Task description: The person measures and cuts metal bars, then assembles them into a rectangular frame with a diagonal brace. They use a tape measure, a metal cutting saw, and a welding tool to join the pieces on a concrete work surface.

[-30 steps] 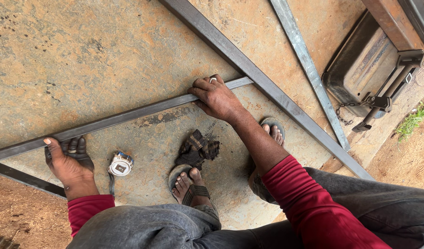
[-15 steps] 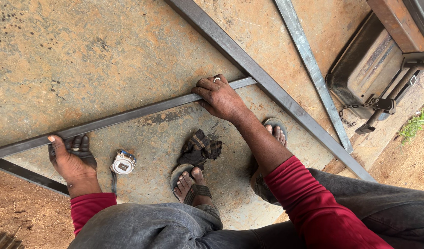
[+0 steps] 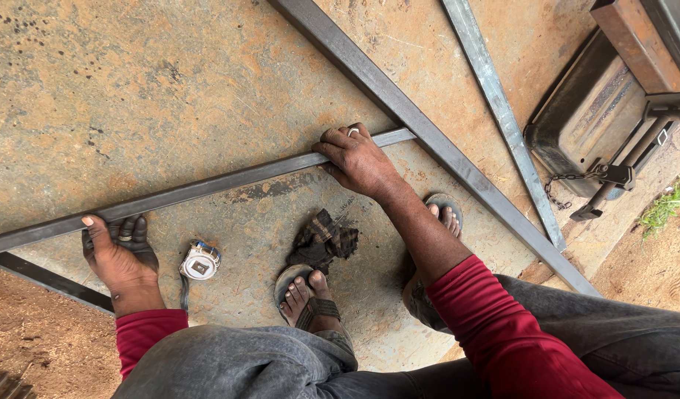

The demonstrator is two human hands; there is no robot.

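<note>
A long grey steel bar [image 3: 207, 188] lies across the concrete floor, its right end meeting a thicker steel bar [image 3: 399, 111] that runs diagonally. My right hand [image 3: 358, 159] presses down on the long bar near that joint, fingers curled over its top edge. My left hand [image 3: 118, 251] grips the same bar near its left end, thumb up against the bar. Between my hands, on the floor, lie a small tape measure [image 3: 200, 261] and a dark crumpled rag [image 3: 323, 240]. My feet in sandals stand just below.
A thinner flat steel strip [image 3: 502, 118] lies diagonally to the right. A dark metal box [image 3: 598, 118] with a chain and latch sits at the upper right. Another dark bar [image 3: 44, 277] lies at the lower left beside reddish dirt. Grass shows at the right edge.
The view has shifted slightly; both hands stay on the long bar in nearly the same places. The bar and the tape measure have not visibly moved.
</note>
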